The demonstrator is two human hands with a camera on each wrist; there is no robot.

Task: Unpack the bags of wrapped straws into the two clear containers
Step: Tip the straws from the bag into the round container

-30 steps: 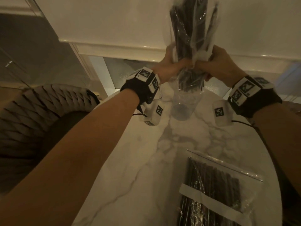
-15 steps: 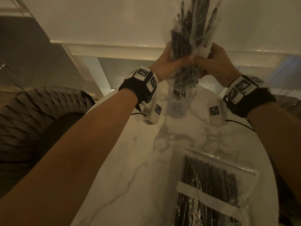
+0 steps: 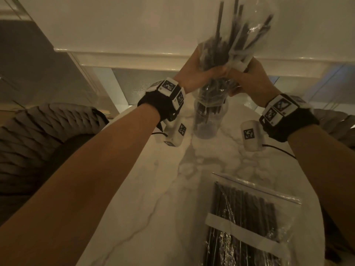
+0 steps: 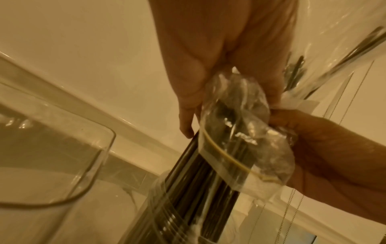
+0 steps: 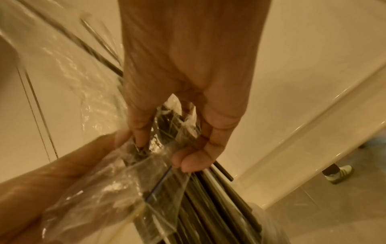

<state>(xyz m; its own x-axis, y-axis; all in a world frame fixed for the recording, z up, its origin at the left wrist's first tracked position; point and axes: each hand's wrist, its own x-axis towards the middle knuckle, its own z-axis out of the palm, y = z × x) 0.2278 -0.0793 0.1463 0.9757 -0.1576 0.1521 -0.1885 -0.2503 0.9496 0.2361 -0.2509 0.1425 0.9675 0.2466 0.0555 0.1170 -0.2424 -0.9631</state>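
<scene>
A white marble table (image 3: 153,198) carries a clear container (image 3: 208,123) of dark straws at its far end and a sealed bag of straws (image 3: 247,223) nearer.

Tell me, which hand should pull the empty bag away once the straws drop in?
Probably the right hand: its grip is higher, on the bag near its white strip. The left hand grips lower, steadying the straws over the container.

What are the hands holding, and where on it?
Both hands, left hand and right hand, grip the upturned bag of straws around its bunched middle, near the open mouth, above the clear container.
</scene>
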